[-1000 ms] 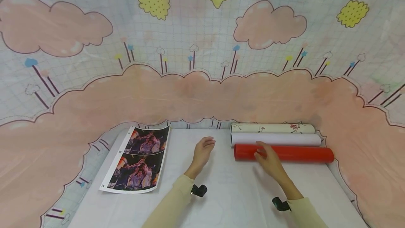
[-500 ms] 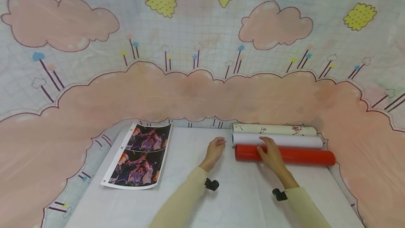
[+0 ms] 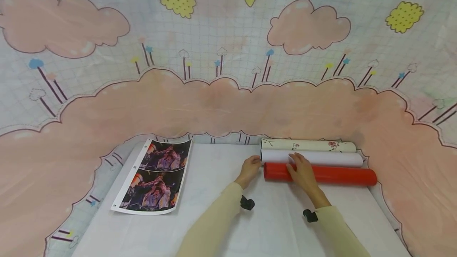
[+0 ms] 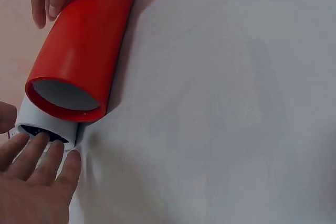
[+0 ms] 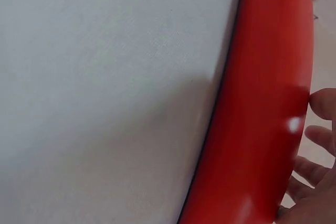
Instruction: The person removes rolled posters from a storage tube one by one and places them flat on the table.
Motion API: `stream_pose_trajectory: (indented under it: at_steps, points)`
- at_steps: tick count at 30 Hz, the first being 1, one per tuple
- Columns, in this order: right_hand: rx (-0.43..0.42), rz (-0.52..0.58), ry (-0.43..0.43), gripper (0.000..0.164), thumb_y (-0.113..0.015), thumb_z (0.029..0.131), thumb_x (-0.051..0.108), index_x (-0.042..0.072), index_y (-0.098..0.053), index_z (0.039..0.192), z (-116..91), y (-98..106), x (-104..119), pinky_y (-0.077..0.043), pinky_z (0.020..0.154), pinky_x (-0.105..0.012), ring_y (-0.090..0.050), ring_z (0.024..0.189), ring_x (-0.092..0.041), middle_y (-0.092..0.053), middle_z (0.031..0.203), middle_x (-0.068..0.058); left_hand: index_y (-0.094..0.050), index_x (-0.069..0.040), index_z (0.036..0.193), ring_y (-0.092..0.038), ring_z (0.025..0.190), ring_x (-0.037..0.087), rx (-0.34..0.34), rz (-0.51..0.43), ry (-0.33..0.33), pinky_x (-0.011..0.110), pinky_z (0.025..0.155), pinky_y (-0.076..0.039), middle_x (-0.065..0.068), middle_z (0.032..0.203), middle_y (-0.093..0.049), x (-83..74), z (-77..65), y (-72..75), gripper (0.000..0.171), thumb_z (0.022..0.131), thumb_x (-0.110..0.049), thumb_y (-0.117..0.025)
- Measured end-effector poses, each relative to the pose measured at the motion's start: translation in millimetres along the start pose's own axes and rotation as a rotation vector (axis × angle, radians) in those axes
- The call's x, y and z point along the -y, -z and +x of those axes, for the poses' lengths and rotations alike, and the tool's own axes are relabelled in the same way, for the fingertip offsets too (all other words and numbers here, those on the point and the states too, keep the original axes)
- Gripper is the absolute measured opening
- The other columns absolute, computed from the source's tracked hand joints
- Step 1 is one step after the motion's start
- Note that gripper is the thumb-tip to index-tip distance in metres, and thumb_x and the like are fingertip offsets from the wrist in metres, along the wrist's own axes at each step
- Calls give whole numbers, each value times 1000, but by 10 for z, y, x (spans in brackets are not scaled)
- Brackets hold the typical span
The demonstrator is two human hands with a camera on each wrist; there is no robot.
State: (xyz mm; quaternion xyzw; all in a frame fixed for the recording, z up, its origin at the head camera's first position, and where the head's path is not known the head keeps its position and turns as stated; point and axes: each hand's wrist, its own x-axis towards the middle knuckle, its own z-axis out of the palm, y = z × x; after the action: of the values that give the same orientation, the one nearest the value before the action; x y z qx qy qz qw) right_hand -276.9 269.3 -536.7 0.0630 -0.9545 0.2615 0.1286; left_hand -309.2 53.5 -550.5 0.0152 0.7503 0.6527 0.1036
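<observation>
Three tubes lie side by side at the back right: a cream one with a flower print [image 3: 314, 145], a white one [image 3: 274, 155] and a red one [image 3: 344, 175] in front. My left hand [image 3: 249, 170] is at the left end of the white tube. In the left wrist view its spread fingers [image 4: 48, 163] overlap the lower rim of that tube's dark opening. My right hand [image 3: 303, 174] reaches over the red tube, with its fingertips at the white tube. In the right wrist view its loosely bent fingers [image 5: 310, 171] show along the red tube's far side.
A sheet printed with two photos [image 3: 153, 187] lies at the left, its edges slightly curled. Everything stands on a white-covered table [image 3: 271, 229]. A cloth with clouds and stars [image 3: 221, 106] rises behind it and at both sides.
My left hand has moved right, up to the white tube's left end. My right hand has shifted slightly from over the red tube toward the white one. The tubes look unmoved.
</observation>
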Motion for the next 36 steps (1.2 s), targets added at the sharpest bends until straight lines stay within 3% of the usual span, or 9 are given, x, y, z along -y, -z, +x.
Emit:
stream_pose_trajectory:
  at_steps: [7,19,29,36]
  points:
    - [-8,-41,12,42,-57,97,17,-2,-55,134,26,-28,-19,-22,113,-69,-41,134,-47,-46,143,-31,-57,4,132,-64,112,27,-26,-32,5,37,92,-54,20,125,-65,-51,51,-84,38,97,-12,-55]
    - [-88,-18,63,34,-59,95,17,-3,-64,123,-35,-134,-53,-31,109,-65,-44,130,-48,-51,139,-29,-56,4,133,-63,112,26,-57,1,8,37,96,-53,20,125,-65,-49,85,-162,38,97,-10,-53]
    - [-127,50,54,48,-63,92,15,1,-52,136,-51,-190,-119,-26,114,-63,-31,140,-45,-40,149,-25,-59,-2,130,-61,117,26,-57,-29,-49,38,99,-51,18,127,-65,-145,88,-165,34,98,-15,-55]
    - [-151,40,53,55,-67,90,16,3,-47,140,-39,-181,-94,-21,115,-65,-28,142,-44,-37,151,-24,-61,-1,120,-64,112,26,-80,-53,-81,37,96,-51,19,119,-69,-230,76,-221,27,95,-11,-59]
